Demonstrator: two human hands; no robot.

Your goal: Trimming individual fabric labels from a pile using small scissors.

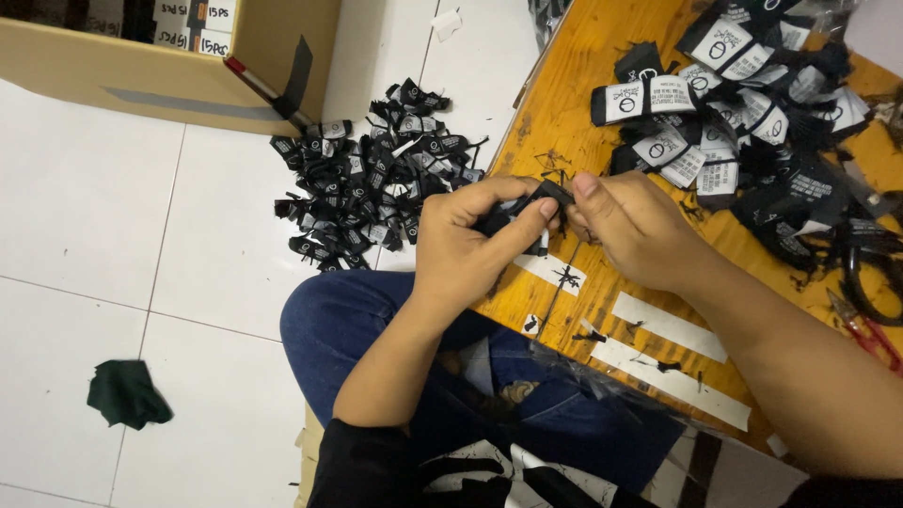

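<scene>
Two bare hands meet over the near edge of a wooden table (564, 113). The left hand (466, 240) curls around a small black fabric label (536, 202), thumb and forefinger pinching it, while the right hand (630, 230) pinches the same label from the other side with its fingertips pressed together. The label sits between both hands, just above the table's edge; whether it is one piece or several folded together is hard to tell. Below the hands, one knee in blue jeans (357, 320) shows. Three white tape strips (668, 325) lie on the tabletop near the right forearm, with loose black threads scattered about. One pair of red-handled snips (870, 334) rests at the right edge. One dark green cloth scrap (127, 393) lies alone on the white tiled floor (94, 207), well apart to the left. Farther off, one heap of black labels (372, 169), too many to count, sits on the floor, and a second pile of black-and-white tags (743, 103) covers the table's far end. One cardboard box (141, 80) stands beyond.
</scene>
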